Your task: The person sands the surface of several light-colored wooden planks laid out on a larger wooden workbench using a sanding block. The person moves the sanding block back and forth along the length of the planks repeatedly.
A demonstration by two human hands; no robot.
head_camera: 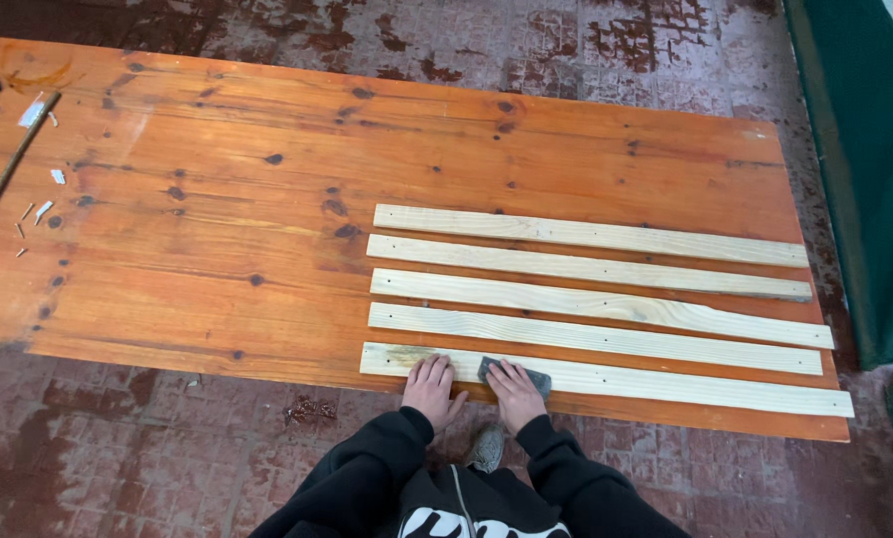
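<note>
Several pale wooden slats lie side by side on an orange-brown wooden tabletop (217,229). The nearest slat (685,384) runs along the table's front edge. My left hand (430,389) rests flat on the left part of that slat, fingers spread. My right hand (514,392) presses a dark grey sanding block (538,378) onto the same slat, just to the right of the left hand. Both arms wear black sleeves.
The other slats (586,234) lie farther back on the table's right half. Small nails, scraps and a thin dark stick (8,169) sit at the far left. A worn red tiled floor (118,448) surrounds the table. A green tarpaulin (865,169) hangs at the right.
</note>
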